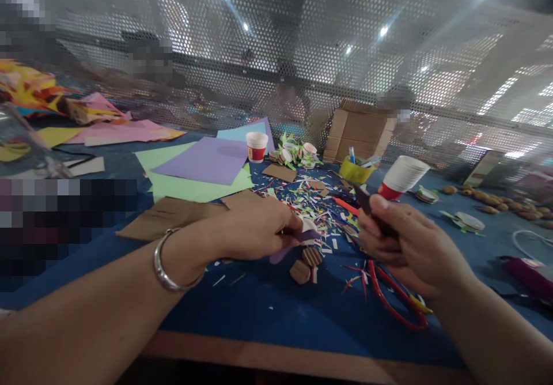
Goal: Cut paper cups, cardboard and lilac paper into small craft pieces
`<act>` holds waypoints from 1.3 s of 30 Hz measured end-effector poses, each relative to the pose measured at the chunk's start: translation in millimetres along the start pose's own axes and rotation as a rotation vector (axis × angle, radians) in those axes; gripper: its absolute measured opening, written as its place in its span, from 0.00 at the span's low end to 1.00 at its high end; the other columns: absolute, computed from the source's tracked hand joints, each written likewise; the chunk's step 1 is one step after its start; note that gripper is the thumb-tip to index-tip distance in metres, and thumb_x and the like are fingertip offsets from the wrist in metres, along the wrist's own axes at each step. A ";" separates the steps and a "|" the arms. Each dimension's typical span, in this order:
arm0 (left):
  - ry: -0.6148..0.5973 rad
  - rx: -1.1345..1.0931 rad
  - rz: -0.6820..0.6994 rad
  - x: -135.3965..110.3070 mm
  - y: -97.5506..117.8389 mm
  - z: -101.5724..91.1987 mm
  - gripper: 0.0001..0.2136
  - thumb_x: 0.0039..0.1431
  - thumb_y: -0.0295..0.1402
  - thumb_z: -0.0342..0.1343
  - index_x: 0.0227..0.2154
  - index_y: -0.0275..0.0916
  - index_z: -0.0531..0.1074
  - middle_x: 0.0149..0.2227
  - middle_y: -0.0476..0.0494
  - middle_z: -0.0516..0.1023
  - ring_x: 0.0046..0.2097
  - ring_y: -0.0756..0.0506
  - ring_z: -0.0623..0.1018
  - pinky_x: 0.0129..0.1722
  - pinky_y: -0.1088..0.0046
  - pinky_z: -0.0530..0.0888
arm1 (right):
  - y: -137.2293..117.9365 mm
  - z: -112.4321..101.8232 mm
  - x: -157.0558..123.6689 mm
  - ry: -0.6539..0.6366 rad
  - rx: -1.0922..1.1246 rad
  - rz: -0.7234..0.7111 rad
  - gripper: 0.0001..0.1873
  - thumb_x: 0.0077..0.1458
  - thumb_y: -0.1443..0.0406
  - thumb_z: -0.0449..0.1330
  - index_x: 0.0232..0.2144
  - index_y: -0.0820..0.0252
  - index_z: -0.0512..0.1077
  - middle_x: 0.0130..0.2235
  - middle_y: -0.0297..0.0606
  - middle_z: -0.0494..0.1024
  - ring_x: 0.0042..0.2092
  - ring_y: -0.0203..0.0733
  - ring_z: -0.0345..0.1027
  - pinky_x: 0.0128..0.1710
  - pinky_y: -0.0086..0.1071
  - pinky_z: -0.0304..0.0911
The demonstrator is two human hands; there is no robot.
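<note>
My left hand [254, 226] pinches a small purple paper piece [298, 242] low over the blue table cover [268, 304]; a silver bangle circles that wrist. My right hand [401, 241] is closed on a dark pair of scissors [367, 203], blades pointing up and left, red handle loops [391, 298] hanging under the palm. Two little rolled cardboard pieces [306, 264] lie just below the purple piece. Coloured paper scraps [319, 206] are strewn between and beyond both hands.
Purple and green paper sheets [203, 166] lie at back left beside brown cardboard [168, 215]. A paper cup [256, 146] stands upright, another cup [401, 177] lies tipped over. A yellow pot [355, 170] with pens, a cardboard box [358, 131] and perforated mesh screen [302, 56] stand behind.
</note>
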State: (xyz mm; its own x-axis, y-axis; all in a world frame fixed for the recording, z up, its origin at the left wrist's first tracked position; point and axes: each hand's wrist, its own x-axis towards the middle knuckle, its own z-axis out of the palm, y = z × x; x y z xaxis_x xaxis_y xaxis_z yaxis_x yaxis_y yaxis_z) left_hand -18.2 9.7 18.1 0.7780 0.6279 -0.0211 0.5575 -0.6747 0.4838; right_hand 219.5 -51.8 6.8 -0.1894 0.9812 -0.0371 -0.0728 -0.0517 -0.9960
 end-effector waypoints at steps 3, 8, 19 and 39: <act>0.003 -0.248 -0.053 4.1 3.2 3.8 0.07 0.60 0.31 0.55 0.29 0.38 0.76 0.23 0.51 0.75 0.24 0.52 0.71 0.26 0.76 0.62 | -0.6 -4.2 2.9 0.113 -0.068 -0.085 0.26 0.54 0.45 0.64 0.22 0.60 0.68 0.19 0.24 0.50 0.20 0.27 0.36 0.17 0.25 0.31; 0.011 -0.457 -0.055 5.6 12.2 6.8 0.07 0.62 0.33 0.55 0.32 0.36 0.75 0.26 0.50 0.77 0.24 0.54 0.70 0.25 0.79 0.65 | 12.2 6.7 8.0 0.060 -0.131 -0.118 0.23 0.54 0.47 0.66 0.26 0.61 0.71 0.20 0.24 0.54 0.21 0.27 0.38 0.18 0.26 0.34; -0.035 -0.814 -0.087 6.7 12.1 21.8 0.08 0.61 0.34 0.58 0.30 0.35 0.72 0.25 0.49 0.76 0.25 0.52 0.74 0.25 0.78 0.68 | 17.7 11.8 10.3 0.093 -0.243 -0.157 0.12 0.50 0.58 0.72 0.30 0.59 0.76 0.21 0.25 0.62 0.22 0.30 0.44 0.21 0.28 0.42; 0.224 -1.668 -0.160 14.9 20.4 36.6 0.08 0.61 0.20 0.58 0.26 0.33 0.74 0.27 0.47 0.79 0.29 0.54 0.78 0.34 0.80 0.76 | 14.8 16.4 -0.2 0.155 -0.821 -0.418 0.19 0.67 0.52 0.55 0.31 0.59 0.73 0.27 0.32 0.71 0.28 0.35 0.61 0.28 0.28 0.56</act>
State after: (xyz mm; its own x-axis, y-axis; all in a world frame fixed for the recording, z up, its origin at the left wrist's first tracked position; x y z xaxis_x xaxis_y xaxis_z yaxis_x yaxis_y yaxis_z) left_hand 15.4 -8.9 -4.3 0.6130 0.7819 -0.1132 -0.3843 0.4203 0.8220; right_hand 202.5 -55.8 -6.6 -0.1667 0.9075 0.3856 0.6208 0.4004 -0.6740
